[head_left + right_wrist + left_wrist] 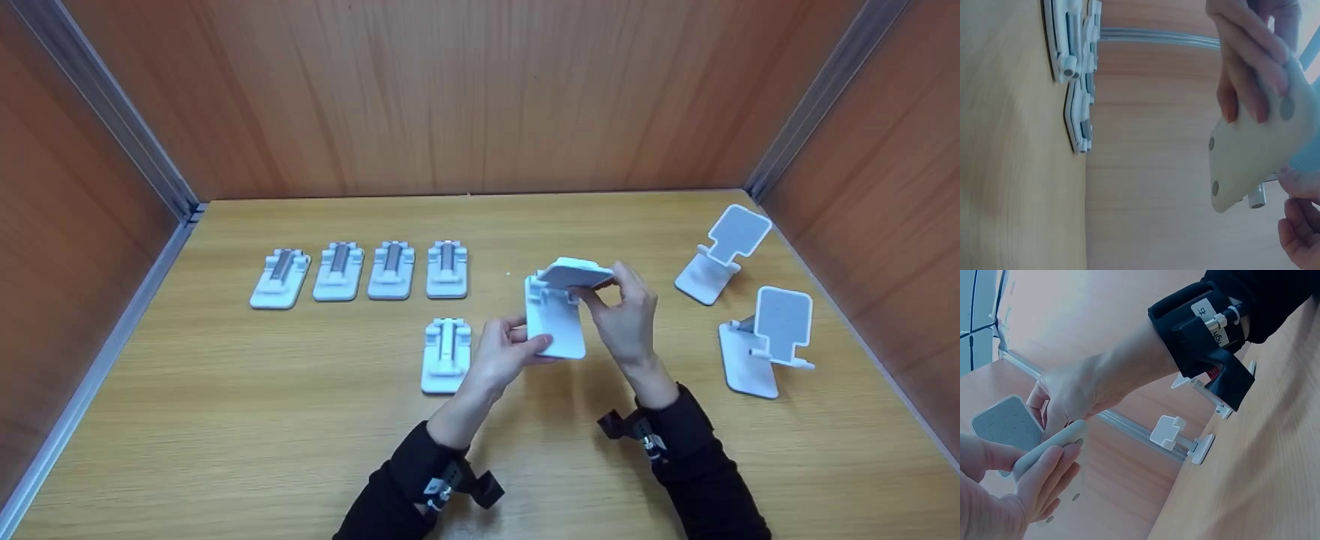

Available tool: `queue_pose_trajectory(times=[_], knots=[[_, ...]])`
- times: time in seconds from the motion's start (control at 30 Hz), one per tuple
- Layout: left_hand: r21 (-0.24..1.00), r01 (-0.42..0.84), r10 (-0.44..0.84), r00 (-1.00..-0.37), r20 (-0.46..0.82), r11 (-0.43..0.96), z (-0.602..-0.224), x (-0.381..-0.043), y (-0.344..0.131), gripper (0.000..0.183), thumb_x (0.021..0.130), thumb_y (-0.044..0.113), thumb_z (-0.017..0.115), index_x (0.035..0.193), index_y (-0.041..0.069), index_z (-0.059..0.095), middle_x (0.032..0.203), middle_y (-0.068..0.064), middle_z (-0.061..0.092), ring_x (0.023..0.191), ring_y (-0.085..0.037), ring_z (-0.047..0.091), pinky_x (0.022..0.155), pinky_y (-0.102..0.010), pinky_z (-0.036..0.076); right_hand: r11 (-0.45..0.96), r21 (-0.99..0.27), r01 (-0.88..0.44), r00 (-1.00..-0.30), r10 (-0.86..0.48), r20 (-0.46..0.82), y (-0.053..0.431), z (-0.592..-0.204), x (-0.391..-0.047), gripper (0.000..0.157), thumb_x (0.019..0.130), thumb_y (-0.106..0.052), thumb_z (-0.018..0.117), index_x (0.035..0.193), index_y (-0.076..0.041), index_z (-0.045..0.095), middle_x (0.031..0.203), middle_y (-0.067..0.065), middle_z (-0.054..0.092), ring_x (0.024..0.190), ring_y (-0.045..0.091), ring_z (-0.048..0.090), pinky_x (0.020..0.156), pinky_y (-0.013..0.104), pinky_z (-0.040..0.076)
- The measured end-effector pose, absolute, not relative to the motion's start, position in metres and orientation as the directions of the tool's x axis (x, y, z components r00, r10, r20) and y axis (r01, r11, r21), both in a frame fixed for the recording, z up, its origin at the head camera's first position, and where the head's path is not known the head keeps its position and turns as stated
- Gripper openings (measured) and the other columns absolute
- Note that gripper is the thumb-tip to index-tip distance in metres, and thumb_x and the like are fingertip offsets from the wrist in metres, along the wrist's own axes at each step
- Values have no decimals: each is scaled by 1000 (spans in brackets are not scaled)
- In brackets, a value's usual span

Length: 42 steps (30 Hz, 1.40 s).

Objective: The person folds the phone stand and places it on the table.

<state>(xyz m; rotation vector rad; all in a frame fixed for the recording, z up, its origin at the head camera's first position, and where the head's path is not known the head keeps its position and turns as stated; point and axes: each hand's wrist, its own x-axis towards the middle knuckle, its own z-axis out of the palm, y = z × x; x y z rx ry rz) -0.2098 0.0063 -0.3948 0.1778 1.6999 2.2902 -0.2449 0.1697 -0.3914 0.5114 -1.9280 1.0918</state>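
Observation:
Over the middle of the table, both hands hold a white folding phone stand, partly unfolded and lifted off the surface. My left hand grips its base, thumb on the upper face and fingers beneath. Its hinged plate is pinched at the right edge between the thumb and fingers of my right hand. Round pads show on the underside of the base in the right wrist view. Just left of the left hand lies a folded phone stand.
Several folded stands lie in a row at the back left. At the right are two unfolded stands, one farther back and one nearer. Wooden panels enclose the table's back and sides.

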Motion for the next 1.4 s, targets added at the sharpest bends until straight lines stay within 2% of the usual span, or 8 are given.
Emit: queue_pose_trajectory(times=[0.2, 0.33, 0.43, 0.6, 0.77, 1.03, 1.4], knots=[[951, -151, 300, -952, -66, -271, -396, -210, 6, 39, 81, -9, 55, 117, -18, 42, 98, -30, 59, 88, -34, 61, 70, -34, 54, 567, -437, -699, -508, 38, 861, 171, -392, -248, 27, 64, -2, 77, 71, 1, 51, 69, 7, 55, 65, 15, 51, 61, 18, 41], [950, -158, 289, -954, -77, -268, -396, -211, 5, 40, 81, -10, 55, 117, -18, 42, 98, -30, 58, 88, -34, 61, 71, -33, 54, 609, -393, -689, -505, -15, 863, 172, -387, -246, 26, 64, -4, 77, 81, 1, 56, 77, 7, 57, 74, 18, 55, 69, 22, 46], [952, -159, 284, -955, -81, -263, -396, -212, 5, 40, 80, -10, 55, 117, -18, 42, 99, -31, 58, 88, -34, 60, 70, -34, 54, 620, -368, -693, -502, -48, 864, 173, -378, -240, 32, 65, -4, 76, 91, 1, 59, 86, 8, 59, 81, 21, 56, 74, 27, 48], [954, -180, 274, -955, -112, -240, -396, -214, 5, 41, 80, -10, 56, 118, -17, 42, 100, -29, 58, 90, -34, 60, 70, -33, 54, 599, -347, -722, -478, -68, 876, 173, -361, -229, 35, 65, -1, 76, 98, 0, 63, 92, 10, 59, 84, 22, 55, 75, 25, 47], [957, -183, 270, -956, -120, -225, -395, -214, 5, 42, 80, -9, 56, 119, -16, 42, 101, -29, 58, 91, -33, 60, 71, -32, 54, 588, -318, -744, -460, -105, 882, 169, -353, -223, 28, 67, 7, 72, 94, -1, 67, 85, 10, 59, 79, 21, 55, 72, 22, 44], [966, -155, 264, -960, -97, -207, -399, -214, 5, 41, 79, -9, 56, 117, -17, 42, 98, -29, 59, 88, -34, 61, 70, -33, 54, 572, -293, -766, -402, -70, 913, 165, -359, -225, 18, 65, 11, 72, 79, 1, 68, 68, 8, 52, 63, 20, 45, 54, 22, 32], [973, -154, 236, -965, -112, -170, -398, -216, 2, 44, 79, -9, 57, 119, -17, 40, 100, -30, 58, 90, -34, 60, 69, -32, 54, 575, -270, -772, -364, -51, 930, 158, -370, -224, 18, 63, 14, 71, 75, 1, 68, 62, 8, 46, 58, 17, 39, 51, 22, 28]])
